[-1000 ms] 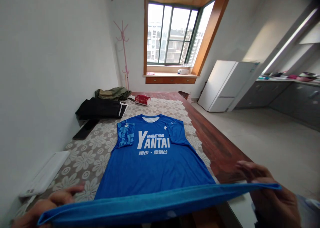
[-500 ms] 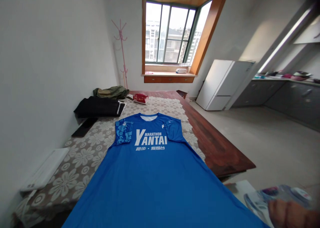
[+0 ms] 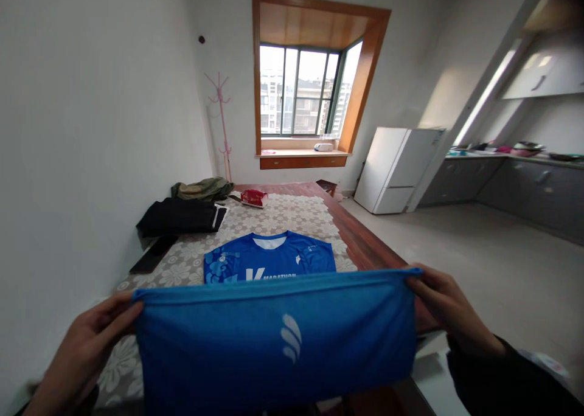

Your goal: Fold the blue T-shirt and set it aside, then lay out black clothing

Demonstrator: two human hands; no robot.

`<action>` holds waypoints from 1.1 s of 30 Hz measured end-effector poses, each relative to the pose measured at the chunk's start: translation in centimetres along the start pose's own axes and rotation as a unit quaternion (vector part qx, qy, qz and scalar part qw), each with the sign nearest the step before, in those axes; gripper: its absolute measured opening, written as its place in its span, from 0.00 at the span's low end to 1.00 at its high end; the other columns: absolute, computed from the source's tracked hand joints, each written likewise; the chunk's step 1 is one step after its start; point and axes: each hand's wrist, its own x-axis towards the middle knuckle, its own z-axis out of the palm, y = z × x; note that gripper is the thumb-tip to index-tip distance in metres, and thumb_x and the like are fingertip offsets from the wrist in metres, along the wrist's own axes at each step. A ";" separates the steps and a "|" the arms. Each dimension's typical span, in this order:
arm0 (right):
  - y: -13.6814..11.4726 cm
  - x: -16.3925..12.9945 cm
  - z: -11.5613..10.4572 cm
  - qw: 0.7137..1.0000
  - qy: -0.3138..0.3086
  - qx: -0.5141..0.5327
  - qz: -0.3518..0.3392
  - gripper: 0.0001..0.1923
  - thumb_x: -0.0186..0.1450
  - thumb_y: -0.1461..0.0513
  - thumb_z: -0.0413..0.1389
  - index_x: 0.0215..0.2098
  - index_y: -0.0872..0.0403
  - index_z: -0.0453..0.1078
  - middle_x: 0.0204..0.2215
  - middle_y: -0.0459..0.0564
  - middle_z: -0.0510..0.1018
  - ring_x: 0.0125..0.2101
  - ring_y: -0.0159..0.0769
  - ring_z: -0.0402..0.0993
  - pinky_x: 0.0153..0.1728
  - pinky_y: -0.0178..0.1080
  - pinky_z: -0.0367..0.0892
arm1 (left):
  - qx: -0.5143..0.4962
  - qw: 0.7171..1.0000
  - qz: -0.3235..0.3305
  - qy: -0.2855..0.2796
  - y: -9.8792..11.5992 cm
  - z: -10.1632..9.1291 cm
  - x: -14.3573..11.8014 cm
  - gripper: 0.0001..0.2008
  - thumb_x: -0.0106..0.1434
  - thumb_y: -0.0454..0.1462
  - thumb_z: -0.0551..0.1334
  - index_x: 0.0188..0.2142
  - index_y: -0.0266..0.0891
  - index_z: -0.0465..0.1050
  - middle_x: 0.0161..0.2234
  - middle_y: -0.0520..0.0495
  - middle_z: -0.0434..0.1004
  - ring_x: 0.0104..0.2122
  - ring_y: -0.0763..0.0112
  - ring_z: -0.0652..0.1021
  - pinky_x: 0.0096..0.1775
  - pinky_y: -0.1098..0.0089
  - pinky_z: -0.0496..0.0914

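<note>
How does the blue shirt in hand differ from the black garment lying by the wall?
The blue marathon shirt is lifted at its hem by the left hand and right hand; the black folded garment lies untouched. Blue carries white print; black looks plain. Both rest on the floral tablecloth.

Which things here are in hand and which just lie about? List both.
In hand: blue shirt, its hem pinched and lifted by the left hand and right hand.

Lying about: black garment, olive garment, red packet, fridge, coat stand.

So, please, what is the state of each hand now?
Left hand: closed, pinching the blue shirt hem corner.
Right hand: closed on the other corner.
</note>
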 end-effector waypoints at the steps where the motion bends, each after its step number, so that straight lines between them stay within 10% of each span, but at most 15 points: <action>1: -0.3 2.7 1.3 1.000 -0.004 0.008 -0.011 0.20 0.59 0.45 0.65 0.31 0.53 0.76 0.27 0.50 0.78 0.30 0.40 0.73 0.33 0.40 0.70 | -0.014 0.999 0.013 -0.035 0.9 1.3 2.1 0.38 0.37 0.66 0.72 0.37 0.40 0.78 0.32 0.52 0.82 0.35 0.59 0.81 0.34 0.67 0.78; 8: 4.2 18.9 8.7 0.996 -0.058 -0.060 -0.023 0.25 0.55 0.41 0.61 0.30 0.55 0.72 0.25 0.49 0.76 0.26 0.36 0.68 0.29 0.38 0.64 | 0.094 0.988 0.073 -0.099 1.2 11.9 15.7 0.32 0.50 0.61 0.65 0.41 0.35 0.75 0.30 0.44 0.82 0.28 0.63 0.78 0.26 0.68 0.74; 15: 11.1 23.0 13.1 0.990 0.006 -0.143 -0.021 0.14 0.56 0.52 0.60 0.23 0.53 0.71 0.23 0.49 0.77 0.30 0.41 0.71 0.35 0.41 0.66 | 0.159 0.982 0.087 -0.050 -5.1 17.2 21.0 0.15 0.58 0.48 0.62 0.33 0.38 0.76 0.29 0.42 0.83 0.36 0.54 0.82 0.35 0.67 0.73; 25: 14.6 23.6 13.5 0.987 0.046 -0.153 0.014 0.25 0.59 0.50 0.58 0.49 0.58 0.73 0.39 0.58 0.80 0.32 0.40 0.75 0.38 0.42 0.70 | 0.123 0.991 0.027 -0.055 -6.2 17.7 21.8 0.23 0.59 0.47 0.63 0.50 0.36 0.69 0.45 0.36 0.83 0.32 0.62 0.82 0.31 0.68 0.74; 29: 12.9 20.3 11.0 0.989 0.033 -0.142 0.017 0.32 0.57 0.48 0.61 0.54 0.57 0.71 0.50 0.62 0.78 0.35 0.40 0.77 0.36 0.40 0.73 | 0.111 0.985 0.026 -0.127 -4.9 13.9 18.2 0.26 0.55 0.50 0.65 0.49 0.38 0.69 0.47 0.37 0.80 0.30 0.64 0.81 0.23 0.70 0.72; 33: 10.3 11.4 7.3 0.971 -0.054 -0.231 0.028 0.24 0.62 0.42 0.59 0.41 0.52 0.77 0.36 0.54 0.82 0.34 0.43 0.77 0.35 0.41 0.71 | 0.199 0.954 0.032 -0.221 -5.2 8.1 10.4 0.25 0.56 0.60 0.62 0.38 0.43 0.74 0.27 0.51 0.78 0.22 0.66 0.76 0.22 0.70 0.68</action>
